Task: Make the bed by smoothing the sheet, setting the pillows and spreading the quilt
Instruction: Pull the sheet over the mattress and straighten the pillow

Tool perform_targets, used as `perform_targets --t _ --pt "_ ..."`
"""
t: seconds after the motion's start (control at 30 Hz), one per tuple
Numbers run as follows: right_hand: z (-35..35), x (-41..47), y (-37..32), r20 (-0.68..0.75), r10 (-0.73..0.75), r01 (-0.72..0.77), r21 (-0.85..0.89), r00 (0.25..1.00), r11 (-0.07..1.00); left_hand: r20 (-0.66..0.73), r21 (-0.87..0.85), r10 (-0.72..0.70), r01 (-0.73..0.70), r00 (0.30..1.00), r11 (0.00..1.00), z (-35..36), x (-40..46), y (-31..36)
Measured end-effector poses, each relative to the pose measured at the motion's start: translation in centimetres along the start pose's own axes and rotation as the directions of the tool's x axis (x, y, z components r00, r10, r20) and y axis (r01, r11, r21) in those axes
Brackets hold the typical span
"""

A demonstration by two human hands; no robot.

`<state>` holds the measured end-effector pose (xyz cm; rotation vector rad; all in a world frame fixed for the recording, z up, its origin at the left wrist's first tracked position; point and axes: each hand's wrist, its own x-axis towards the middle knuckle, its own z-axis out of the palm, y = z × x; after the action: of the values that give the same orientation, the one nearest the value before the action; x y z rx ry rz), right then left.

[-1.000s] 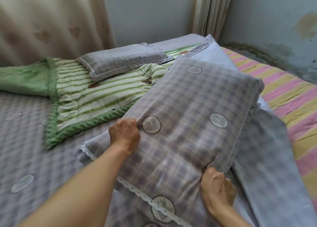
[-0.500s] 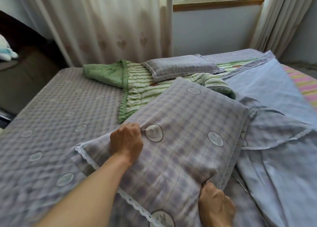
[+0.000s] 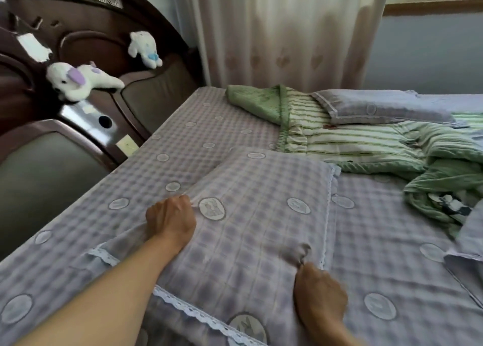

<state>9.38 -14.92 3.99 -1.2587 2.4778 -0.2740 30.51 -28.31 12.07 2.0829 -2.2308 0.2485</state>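
A lilac checked pillow with a lace border lies on the matching checked sheet, close to the headboard. My left hand grips its left edge in a fist. At the pillow's near right corner, my right hand pinches the fabric. A second lilac pillow rests on the crumpled green striped quilt at the far side of the bed. A pale lilac cover shows at the right edge.
The dark wooden headboard with padded panels runs along the left. Two white plush toys sit on it. Beige curtains and a window hang behind the bed.
Both hands have carried the pillow leftwards towards the headboard and lowered it onto the sheet. My view has swung left, so the headboard and plush toys now show.
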Motion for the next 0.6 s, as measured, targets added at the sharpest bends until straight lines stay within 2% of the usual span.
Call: perform_targets --t 0.4,0.6 --pt "9.9 -2.3 -21.5 0.047 -0.113 0.116 -0.056 0.992 0.992 -0.065 0.006 -0.115 0.115 0.991 0.993 3.5 6.1 -22.4" --pt "13.7 -2.4 -28.8 0.027 -0.158 0.16 -0.065 0.987 0.985 -0.062 0.008 -0.172 0.173 0.983 0.985 5.8 7.6 -30.4"
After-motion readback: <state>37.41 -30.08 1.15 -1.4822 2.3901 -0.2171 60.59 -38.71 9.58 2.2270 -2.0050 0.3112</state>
